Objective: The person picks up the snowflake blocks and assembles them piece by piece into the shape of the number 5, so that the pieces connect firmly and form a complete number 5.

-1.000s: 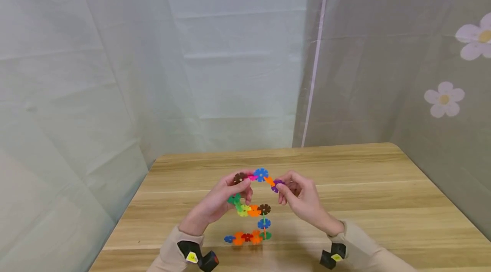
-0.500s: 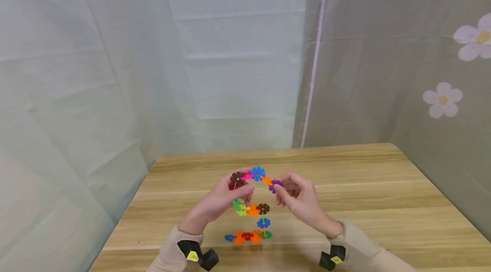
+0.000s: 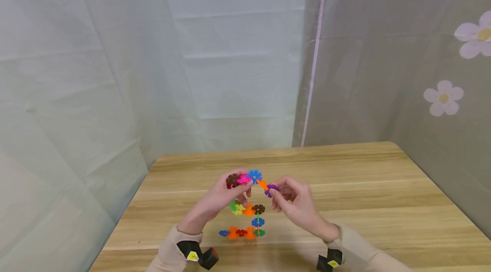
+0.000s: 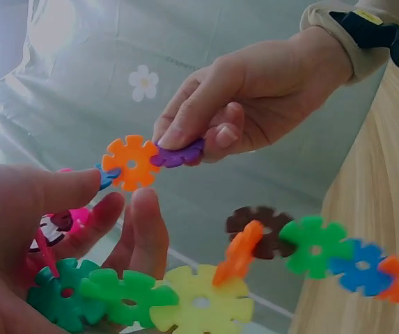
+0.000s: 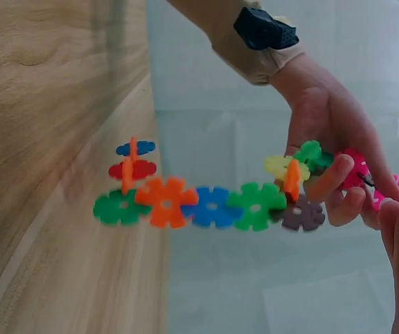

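Note:
A chain of notched plastic snowflake discs in many colours bends in an S-like shape between my hands. My left hand (image 3: 216, 199) holds its upper left, thumb at the blue disc (image 3: 255, 176) beside the pink disc (image 3: 244, 179); a brown disc (image 3: 232, 180) lies against the fingers. With thumb and fingers my right hand (image 3: 301, 208) pinches the purple disc (image 4: 178, 153) at the upper end, which joins an orange disc (image 4: 131, 163). Lower down hang a yellow disc (image 4: 200, 299), a second brown disc (image 3: 258, 209) and a green disc (image 5: 119, 207).
The wooden table (image 3: 345, 169) lies beneath the hands. Pale cloth hangs behind and at the left, and a grey curtain (image 3: 364, 71) with white flowers stands at the right. Each wrist wears a black camera band, one of them the left band (image 3: 197, 255).
Both hands stay on the chain. The right hand has shifted slightly left with the purple disc, and the chain's upper part and lower row have moved left too.

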### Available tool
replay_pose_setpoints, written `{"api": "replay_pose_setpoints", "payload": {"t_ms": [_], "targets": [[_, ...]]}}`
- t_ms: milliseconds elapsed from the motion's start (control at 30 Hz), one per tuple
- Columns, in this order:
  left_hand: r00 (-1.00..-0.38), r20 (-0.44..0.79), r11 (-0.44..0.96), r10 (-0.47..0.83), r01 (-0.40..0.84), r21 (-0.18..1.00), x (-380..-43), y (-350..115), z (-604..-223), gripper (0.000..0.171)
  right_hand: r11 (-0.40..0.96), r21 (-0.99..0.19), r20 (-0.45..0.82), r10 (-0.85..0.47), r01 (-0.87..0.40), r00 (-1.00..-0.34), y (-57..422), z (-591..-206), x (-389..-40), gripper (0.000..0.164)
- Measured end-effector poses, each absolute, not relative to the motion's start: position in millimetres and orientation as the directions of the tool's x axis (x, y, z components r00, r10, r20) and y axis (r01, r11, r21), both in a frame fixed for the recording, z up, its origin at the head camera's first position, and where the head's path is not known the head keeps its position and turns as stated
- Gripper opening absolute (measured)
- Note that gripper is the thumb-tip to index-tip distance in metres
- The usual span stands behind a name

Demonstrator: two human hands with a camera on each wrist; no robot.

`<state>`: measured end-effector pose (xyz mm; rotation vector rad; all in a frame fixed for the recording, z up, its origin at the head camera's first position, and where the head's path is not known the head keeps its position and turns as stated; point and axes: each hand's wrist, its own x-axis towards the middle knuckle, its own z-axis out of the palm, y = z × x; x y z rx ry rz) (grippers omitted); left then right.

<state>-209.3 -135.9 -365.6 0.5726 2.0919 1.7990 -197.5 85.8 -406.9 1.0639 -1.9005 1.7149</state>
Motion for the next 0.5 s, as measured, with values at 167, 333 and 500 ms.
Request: {"api": "replay_pose_setpoints", "payload": {"t_ms": [167, 333, 500], "targets": [[-0.838, 0.039, 0.123, 0.544, 0.126, 0.984, -211.5, -138.4, -366.6, 0.038, -0.044, -0.681, 0.710, -0.282, -0.731, -0.645, 85.3, -411.3, -198.5, 0.013], [-0.842, 0.097, 0.074, 0.530, 0.159, 0.984, -214.8, -139.9, -369.1, 0.044, -0.051, -0.674, 0.721, -0.267, -0.737, -0.640, 85.3, -409.9, -200.5, 0.015], [-0.835, 0.161, 0.010, 0.526, 0.196, 0.981, -217.3, -140.4, -370.1, 0.045, -0.049, -0.648, 0.743, -0.259, -0.760, -0.617, 85.8, -403.1, -201.1, 0.016]]}}
